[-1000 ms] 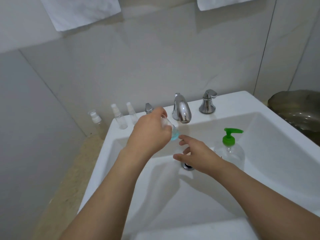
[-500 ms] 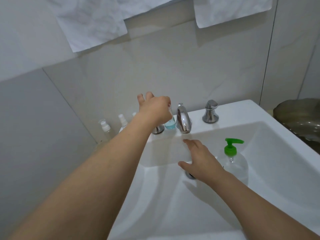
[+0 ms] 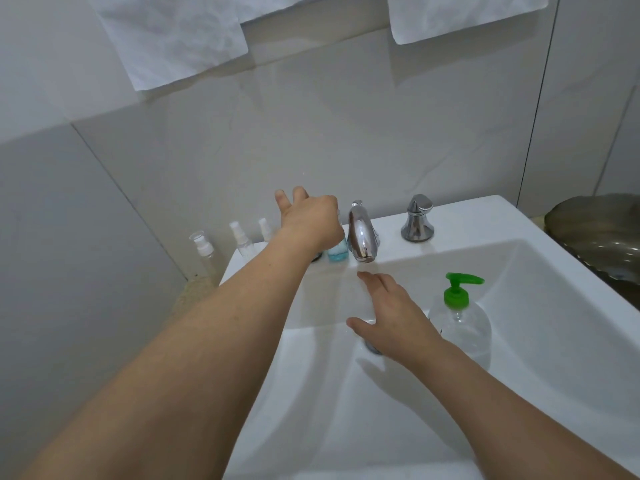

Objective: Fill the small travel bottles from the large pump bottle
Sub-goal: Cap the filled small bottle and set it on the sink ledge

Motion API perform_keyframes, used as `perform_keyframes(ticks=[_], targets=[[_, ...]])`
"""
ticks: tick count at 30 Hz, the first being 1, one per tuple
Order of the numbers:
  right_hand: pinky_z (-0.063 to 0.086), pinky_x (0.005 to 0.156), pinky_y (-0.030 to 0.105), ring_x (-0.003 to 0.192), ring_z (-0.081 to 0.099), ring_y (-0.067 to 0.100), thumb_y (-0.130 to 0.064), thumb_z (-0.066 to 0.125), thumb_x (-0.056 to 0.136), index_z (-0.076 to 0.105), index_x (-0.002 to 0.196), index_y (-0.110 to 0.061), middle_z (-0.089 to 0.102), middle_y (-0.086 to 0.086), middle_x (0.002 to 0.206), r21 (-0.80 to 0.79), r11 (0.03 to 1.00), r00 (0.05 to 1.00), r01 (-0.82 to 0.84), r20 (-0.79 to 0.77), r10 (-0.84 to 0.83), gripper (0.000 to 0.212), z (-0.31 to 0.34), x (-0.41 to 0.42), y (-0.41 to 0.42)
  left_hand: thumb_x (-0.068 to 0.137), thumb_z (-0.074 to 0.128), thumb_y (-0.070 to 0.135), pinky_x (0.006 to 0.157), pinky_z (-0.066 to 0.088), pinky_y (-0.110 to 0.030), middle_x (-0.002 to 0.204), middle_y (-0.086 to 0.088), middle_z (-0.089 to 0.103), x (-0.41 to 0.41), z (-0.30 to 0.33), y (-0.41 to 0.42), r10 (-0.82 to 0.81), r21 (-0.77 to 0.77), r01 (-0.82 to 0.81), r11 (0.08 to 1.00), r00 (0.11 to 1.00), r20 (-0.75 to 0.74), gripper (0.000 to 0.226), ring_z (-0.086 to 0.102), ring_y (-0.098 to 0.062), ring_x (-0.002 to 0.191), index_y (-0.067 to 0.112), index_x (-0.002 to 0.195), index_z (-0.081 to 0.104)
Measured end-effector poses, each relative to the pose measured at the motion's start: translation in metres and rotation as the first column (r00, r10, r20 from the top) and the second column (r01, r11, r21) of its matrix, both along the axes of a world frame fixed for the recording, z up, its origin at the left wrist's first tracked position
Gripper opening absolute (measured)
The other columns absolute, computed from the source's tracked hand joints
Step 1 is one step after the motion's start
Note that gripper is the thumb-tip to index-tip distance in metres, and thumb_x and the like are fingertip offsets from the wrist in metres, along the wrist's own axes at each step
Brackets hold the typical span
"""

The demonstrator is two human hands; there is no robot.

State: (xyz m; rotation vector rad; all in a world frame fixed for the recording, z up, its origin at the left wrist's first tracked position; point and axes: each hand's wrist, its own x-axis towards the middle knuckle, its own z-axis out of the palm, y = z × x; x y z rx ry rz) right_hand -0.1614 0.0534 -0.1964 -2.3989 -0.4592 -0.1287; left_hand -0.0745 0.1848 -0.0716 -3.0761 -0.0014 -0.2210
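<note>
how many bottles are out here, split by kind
Small travel bottles with white spray tops: 3
Small bottle with blue liquid: 1
Large pump bottle, green pump: 1
Total: 5

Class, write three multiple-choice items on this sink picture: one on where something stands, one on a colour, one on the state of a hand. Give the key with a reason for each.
1. Where does the pump bottle stand?
A. in the sink basin
B. on the floor
C. on the towel

2. What colour is the liquid in the small bottle beside the faucet?
A. red
B. blue
C. yellow

3. How is the right hand?
A. clenched in a fist
B. gripping the pump
C. open, holding nothing

Key: 1 A, it stands inside the basin, right of the drain. 2 B, blue shows at its base. 3 C, its fingers are spread above the basin.
</note>
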Motion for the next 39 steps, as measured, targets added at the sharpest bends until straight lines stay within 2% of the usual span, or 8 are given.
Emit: perform_keyframes(ticks=[4, 13, 19, 23, 27, 30, 35, 39], targets=[[0.037, 0.103, 0.031, 0.129, 0.039, 0.023, -0.038, 0.064, 0.088, 0.025, 0.151, -0.018, 0.034, 0.002, 0.145, -0.016, 1.000, 1.000, -0.003, 0.003, 0.003, 0.078, -0.001, -0.001, 0.000, 0.086, 0.048, 0.011, 0.114, -0.001, -0.059, 0.089, -0.004, 0.059, -0.002, -0.006, -0.002, -0.006, -0.021, 0.007, 1.000, 0.999, 0.053, 0.017, 0.030, -0.029, 0.126, 0.018, 0.098, 0.059], [0.038, 0.104, 0.034, 0.129, 0.040, 0.024, -0.037, 0.064, 0.087, 0.027, 0.151, -0.017, 0.033, 0.003, 0.146, -0.031, 1.000, 1.000, -0.003, -0.003, 0.002, 0.076, -0.003, 0.001, 0.000, 0.090, 0.052, 0.014, 0.113, 0.003, -0.059, 0.101, 0.001, 0.064, -0.006, -0.011, 0.002, 0.013, 0.030, -0.017, 0.999, 0.994, 0.108, 0.013, 0.031, -0.028, 0.131, 0.018, 0.100, 0.059], [0.038, 0.104, 0.034, 0.129, 0.040, 0.024, -0.037, 0.064, 0.088, 0.026, 0.151, -0.018, 0.032, 0.002, 0.146, -0.046, 0.999, 1.000, -0.011, -0.009, 0.011, 0.075, -0.002, 0.000, 0.001, 0.094, 0.059, 0.038, 0.117, 0.006, -0.053, 0.138, -0.001, 0.054, -0.012, -0.009, 0.010, -0.061, 0.019, 0.060, 0.998, 0.992, 0.114, 0.051, 0.031, -0.028, 0.139, 0.018, 0.139, 0.047], [0.038, 0.104, 0.033, 0.128, 0.041, 0.024, -0.037, 0.063, 0.088, 0.028, 0.150, -0.017, 0.032, 0.002, 0.147, -0.066, 0.998, 1.000, -0.004, 0.018, 0.005, 0.073, 0.002, -0.002, 0.002, 0.095, 0.059, 0.042, 0.121, 0.012, -0.044, 0.155, -0.003, 0.039, -0.026, -0.010, 0.026, -0.119, -0.033, 0.131, 0.991, 0.962, 0.245, 0.066, 0.030, -0.026, 0.143, 0.016, 0.151, 0.035], [0.041, 0.099, 0.035, 0.124, 0.045, 0.027, -0.035, 0.063, 0.088, 0.032, 0.148, -0.015, 0.032, 0.006, 0.148, -0.103, 0.995, 0.997, 0.006, 0.076, 0.002, 0.071, 0.012, -0.010, 0.012, 0.094, 0.051, 0.036, 0.115, 0.026, -0.043, 0.149, -0.012, 0.046, -0.047, -0.020, 0.051, -0.163, -0.094, 0.225, 0.970, 0.885, 0.436, 0.057, 0.042, -0.033, 0.135, 0.006, 0.143, 0.047], [0.040, 0.099, 0.035, 0.124, 0.044, 0.026, -0.038, 0.059, 0.091, 0.028, 0.149, -0.017, 0.029, 0.004, 0.149, -0.169, 0.985, 0.989, -0.020, 0.141, 0.044, 0.069, 0.025, -0.020, 0.030, 0.093, 0.055, 0.028, 0.106, 0.036, -0.048, 0.146, -0.013, 0.049, -0.054, -0.020, 0.075, -0.102, -0.092, 0.171, 0.981, 0.855, 0.508, 0.051, 0.047, -0.037, 0.128, 0.006, 0.139, 0.052], [0.039, 0.099, 0.037, 0.124, 0.041, 0.026, -0.037, 0.056, 0.092, 0.025, 0.149, -0.019, 0.027, 0.002, 0.149, -0.175, 0.984, 0.980, -0.019, 0.191, 0.053, 0.067, 0.046, -0.021, 0.073, 0.093, 0.057, 0.026, 0.115, 0.012, -0.049, 0.158, -0.004, 0.032, -0.047, -0.010, 0.103, 0.059, -0.024, -0.055, 0.998, 0.902, 0.427, 0.051, 0.026, -0.034, 0.141, 0.016, 0.142, 0.046], [0.040, 0.096, 0.036, 0.122, 0.042, 0.026, -0.035, 0.056, 0.092, 0.026, 0.147, -0.018, 0.028, 0.003, 0.148, -0.171, 0.985, 0.985, 0.004, 0.173, 0.026, 0.065, 0.046, -0.017, 0.098, 0.098, 0.050, 0.029, 0.118, -0.004, -0.058, 0.159, -0.001, 0.029, -0.030, -0.006, 0.105, 0.051, 0.069, -0.077, 0.995, 0.947, 0.316, 0.053, 0.012, -0.030, 0.148, 0.020, 0.148, 0.036]])
